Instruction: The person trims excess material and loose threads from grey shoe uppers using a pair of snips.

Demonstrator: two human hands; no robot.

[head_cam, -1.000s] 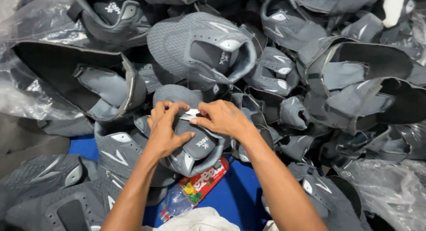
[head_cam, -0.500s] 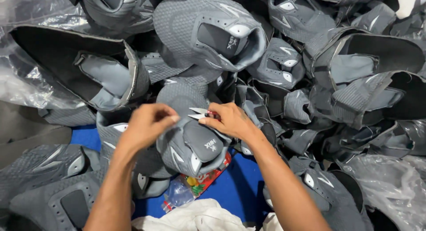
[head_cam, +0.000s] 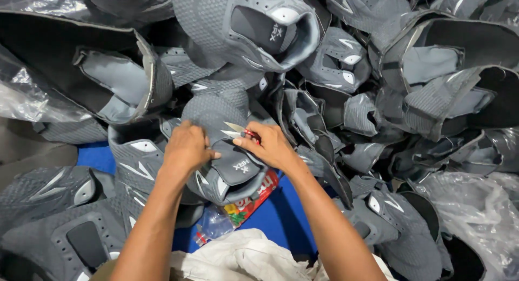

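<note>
Two hands: both yours, meeting on one grey shoe upper (head_cam: 230, 151), the landmark here.
Left hand (head_cam: 186, 147): fingers curled down over the upper's left side, pinning it steady.
Grey shoe upper: centre, atop a snack wrapper (head_cam: 254, 200) on blue cloth (head_cam: 281, 216).
Right hand (head_cam: 270, 146): fingers pinched shut on small thread snips (head_cam: 238, 131), blades pointing left at the upper's collar.
Pile (head_cam: 346, 70): matching uppers, behind and right.

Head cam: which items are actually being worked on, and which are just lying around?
In hand:
- grey shoe upper, held by the left hand
- small snips with red handle, in the right hand, blades at the upper

Lying about:
- pile of grey uppers
- snack wrapper
- white cloth
- clear plastic bags
- blue surface
</note>
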